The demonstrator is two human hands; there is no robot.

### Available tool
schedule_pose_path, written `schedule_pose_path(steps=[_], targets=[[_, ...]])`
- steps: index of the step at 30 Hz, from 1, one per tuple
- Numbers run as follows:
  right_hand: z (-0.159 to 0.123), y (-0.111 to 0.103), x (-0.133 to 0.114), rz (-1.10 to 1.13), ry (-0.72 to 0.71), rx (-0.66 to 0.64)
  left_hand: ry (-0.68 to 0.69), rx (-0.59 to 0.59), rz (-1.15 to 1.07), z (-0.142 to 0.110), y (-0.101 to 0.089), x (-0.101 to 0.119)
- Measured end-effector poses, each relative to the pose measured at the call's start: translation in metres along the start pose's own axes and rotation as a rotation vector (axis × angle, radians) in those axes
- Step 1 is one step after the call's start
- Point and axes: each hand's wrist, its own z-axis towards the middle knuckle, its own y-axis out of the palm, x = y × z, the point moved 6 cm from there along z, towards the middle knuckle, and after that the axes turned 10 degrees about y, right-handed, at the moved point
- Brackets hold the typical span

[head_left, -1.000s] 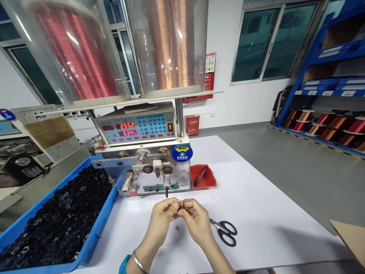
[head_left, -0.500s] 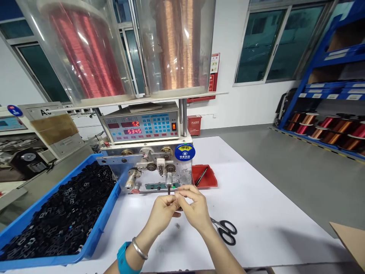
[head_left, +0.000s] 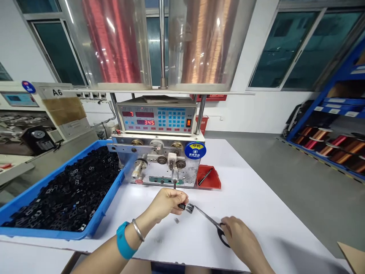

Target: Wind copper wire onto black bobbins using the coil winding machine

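Observation:
My left hand is closed in a pinch on a small black wound part just in front of the winding machine. My right hand grips the black handles of a pair of scissors on the white table. The scissor blades point up and left, with their tips at the small part. A tiny loose piece lies on the table below my left hand.
A blue tray full of small black parts stands at the left. Behind the machine's right side sits a red bin. Large copper wire spools in clear covers stand above. A cardboard corner shows at the lower right.
My right hand left the small part, moved down to the right and took hold of the scissors, bringing their tips to the part. My left hand kept its pinch. The camera view shifted left.

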Motion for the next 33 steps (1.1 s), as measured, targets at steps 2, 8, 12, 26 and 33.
schedule_pose_path(steps=[2,8,12,26,33], targets=[[-0.009,0.015,0.015,-0.074,-0.018,-0.031,-0.013,-0.001,-0.005,0.001,-0.001,-0.001],[-0.016,0.014,0.014,0.015,-0.006,-0.178,-0.032,-0.014,-0.008,-0.003,-0.001,0.001],[-0.019,-0.012,0.004,0.517,0.075,-0.381,-0.043,0.004,-0.027,-0.007,-0.003,0.004],[0.028,-0.080,-0.100,0.732,-0.361,-0.650,-0.009,0.053,-0.010,-0.012,-0.006,0.008],[0.030,-0.092,-0.113,0.632,-0.401,-0.565,-0.034,0.046,-0.005,-0.010,-0.007,0.005]])
